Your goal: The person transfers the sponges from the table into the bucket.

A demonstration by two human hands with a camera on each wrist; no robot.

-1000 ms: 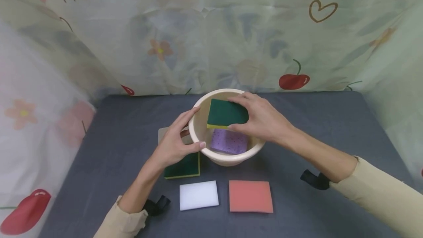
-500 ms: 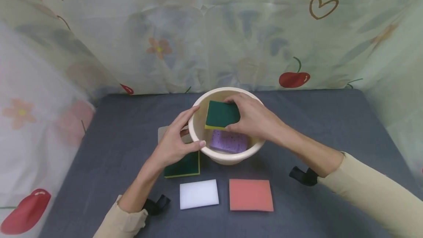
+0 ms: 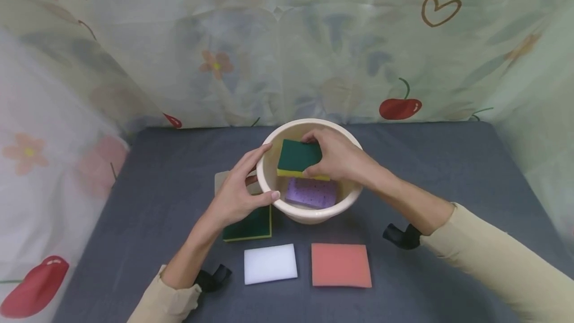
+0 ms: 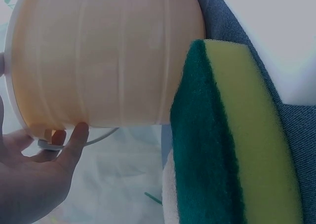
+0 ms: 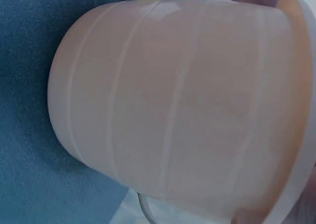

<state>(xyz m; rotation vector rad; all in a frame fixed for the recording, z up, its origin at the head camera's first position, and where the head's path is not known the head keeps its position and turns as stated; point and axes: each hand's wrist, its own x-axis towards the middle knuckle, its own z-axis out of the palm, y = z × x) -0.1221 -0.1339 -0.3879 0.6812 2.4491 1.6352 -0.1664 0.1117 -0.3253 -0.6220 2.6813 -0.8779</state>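
A cream plastic bowl [image 3: 309,213] stands mid-table; its outer wall fills the left wrist view [image 4: 103,61] and the right wrist view [image 5: 177,100]. My right hand [image 3: 338,161] holds a green-and-yellow sponge [image 3: 298,157] inside the bowl, just above a purple sponge [image 3: 311,192] lying on the bottom. My left hand [image 3: 239,191] grips the bowl's left rim, thumb on the outside wall and fingers over the edge. A second green-and-yellow sponge [image 3: 251,224] lies on the table under that hand, and looms large beside the bowl [image 4: 232,145].
A white sponge [image 3: 270,263] and a salmon-pink sponge [image 3: 341,264] lie side by side at the front of the dark grey table [image 3: 448,173]. A beige pad [image 3: 220,179] peeks out left of the bowl. A floral curtain [image 3: 287,44] closes off the back and sides.
My right hand has lowered the green-and-yellow sponge from rim height down into the bowl, shifting slightly left. The left hand has kept still on the rim.
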